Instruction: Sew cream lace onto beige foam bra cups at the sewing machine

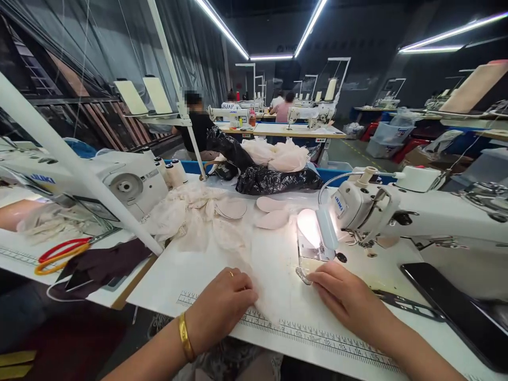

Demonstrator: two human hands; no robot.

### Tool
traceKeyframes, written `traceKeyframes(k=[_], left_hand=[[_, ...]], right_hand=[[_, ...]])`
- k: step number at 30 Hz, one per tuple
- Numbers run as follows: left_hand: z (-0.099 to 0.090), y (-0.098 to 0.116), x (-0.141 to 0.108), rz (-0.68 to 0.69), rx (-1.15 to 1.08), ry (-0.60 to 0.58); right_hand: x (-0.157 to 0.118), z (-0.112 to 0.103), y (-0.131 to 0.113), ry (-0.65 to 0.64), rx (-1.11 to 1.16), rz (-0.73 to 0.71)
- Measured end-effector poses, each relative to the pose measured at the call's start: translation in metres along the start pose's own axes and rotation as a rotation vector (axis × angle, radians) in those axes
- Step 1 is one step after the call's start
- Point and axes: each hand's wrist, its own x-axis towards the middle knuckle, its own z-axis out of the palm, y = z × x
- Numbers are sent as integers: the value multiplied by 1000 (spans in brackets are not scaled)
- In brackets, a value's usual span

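Observation:
My left hand (228, 296), with a gold ring and bangle, is closed at the edge of a sheer pale fabric (232, 235) that spreads back over the white sewing table (166, 283). My right hand (343, 291) has its fingers pressed together at the end of a small silvery piece (302, 275) beside the needle plate. Behind it, the lamp-lit head of a white sewing machine (345, 203) stands over the plate. A pale oval pad (308, 227) lies under the lamp. More pale oval pads (273, 219) lie left of it.
A black phone (448, 307) lies at the right. A black plastic bag (278, 181) sits at the back. Left are a second sewing machine (123, 177), a thread stand pole (99, 190) and red-and-orange-handled scissors (65, 254). A printed ruler (317, 337) runs along the front edge.

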Motion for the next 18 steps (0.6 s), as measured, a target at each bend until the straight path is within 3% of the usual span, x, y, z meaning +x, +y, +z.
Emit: traceKeyframes(k=[2,6,9,12,14,18], left_hand=[[8,4,7,53,-97,57],[-1,9,20,104,-351,-15],[-23,-1,17,16,-340,90],[-40,-12,1,-114,-368,168],[-40,-17,-10,-155,-325,129],[-19,-23,-15,-131,-152,-48]], right_hand=[[4,6,-26,-37,113,22],[11,31,-48,-48,318,97],[14,49,-46,-19,282,130],[18,55,-43,-71,234,117],[20,55,-45,-98,209,106],[23,58,-53,-105,123,98]])
